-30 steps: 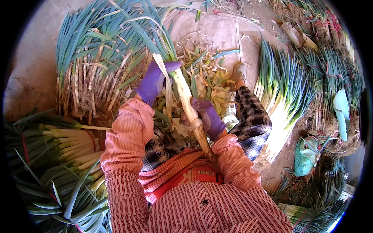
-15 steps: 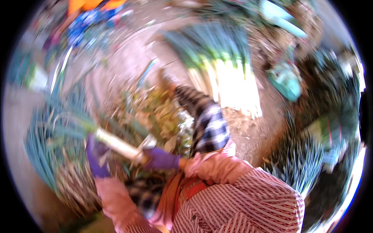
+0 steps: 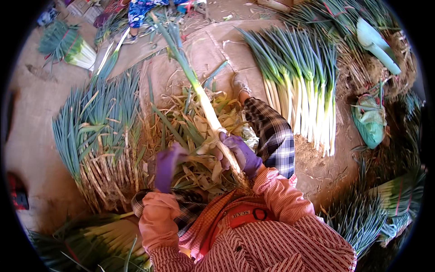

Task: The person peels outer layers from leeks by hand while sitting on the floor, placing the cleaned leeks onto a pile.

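Observation:
In a purple glove, my right hand (image 3: 242, 154) is closed round the lower stalk of a long green onion (image 3: 209, 111). Its white shank slants across in front of me, roots close to my lap and green leaves pointing away to the far left. A peeled layer of skin hangs loose by the grip. To the left of the stalk is my left hand (image 3: 168, 168), also purple-gloved; motion smears its fingers, so their pose is hidden. Beneath both hands lies a heap of stripped, yellowish onion leaves (image 3: 186, 120).
Untrimmed green onions (image 3: 108, 136) lie at the left. Cleaned ones (image 3: 301, 86) rest in a row at the right, past my outstretched leg (image 3: 274, 131). A green bag (image 3: 369, 120) and tied bundles flank them. Another person's patterned trouser leg (image 3: 136, 13) shows at the far left.
The green onion has swung from pointing left to pointing away from me. My right hand now grips its lower stalk, and my left hand has come off it. The view has shifted left.

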{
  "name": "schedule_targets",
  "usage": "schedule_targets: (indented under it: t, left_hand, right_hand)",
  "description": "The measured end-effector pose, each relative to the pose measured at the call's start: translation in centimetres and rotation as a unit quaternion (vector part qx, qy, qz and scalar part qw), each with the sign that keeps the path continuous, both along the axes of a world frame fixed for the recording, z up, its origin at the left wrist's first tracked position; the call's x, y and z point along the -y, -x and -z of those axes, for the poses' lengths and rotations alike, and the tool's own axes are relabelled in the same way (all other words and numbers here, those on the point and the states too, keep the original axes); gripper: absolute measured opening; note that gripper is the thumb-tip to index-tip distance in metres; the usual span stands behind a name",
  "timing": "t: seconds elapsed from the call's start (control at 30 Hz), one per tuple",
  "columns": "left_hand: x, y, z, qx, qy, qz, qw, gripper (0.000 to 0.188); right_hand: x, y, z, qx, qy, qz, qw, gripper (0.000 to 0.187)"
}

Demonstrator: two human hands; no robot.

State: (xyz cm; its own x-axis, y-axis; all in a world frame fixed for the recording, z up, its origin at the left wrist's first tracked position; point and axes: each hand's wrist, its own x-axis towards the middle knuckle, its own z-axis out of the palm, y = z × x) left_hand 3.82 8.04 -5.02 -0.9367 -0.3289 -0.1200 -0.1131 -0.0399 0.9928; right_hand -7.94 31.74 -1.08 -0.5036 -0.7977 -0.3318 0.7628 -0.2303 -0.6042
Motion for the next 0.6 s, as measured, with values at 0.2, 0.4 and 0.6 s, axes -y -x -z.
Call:
schedule_targets:
  t: [0.2, 0.4, 0.6]
  left_hand:
    - [-6.5, 2.9, -1.8, -0.024, -0.344, 0.058, 0.937, 0.047]
    - [-2.8, 3.7, 1.0, -0.072, -0.474, -0.061, 0.876, 0.039]
    - [-0.9, 3.2, 2.9, -0.103, -0.374, -0.078, 0.918, 0.033]
  right_hand:
    - [1.3, -2.3, 2.0, -0.142, -0.017, -0.023, 0.989, 0.023]
    - [2.3, -4.6, 2.3, -0.175, -0.104, -0.017, 0.979, 0.021]
    - [3.0, -4.3, 2.1, -0.218, -0.149, -0.073, 0.962, 0.020]
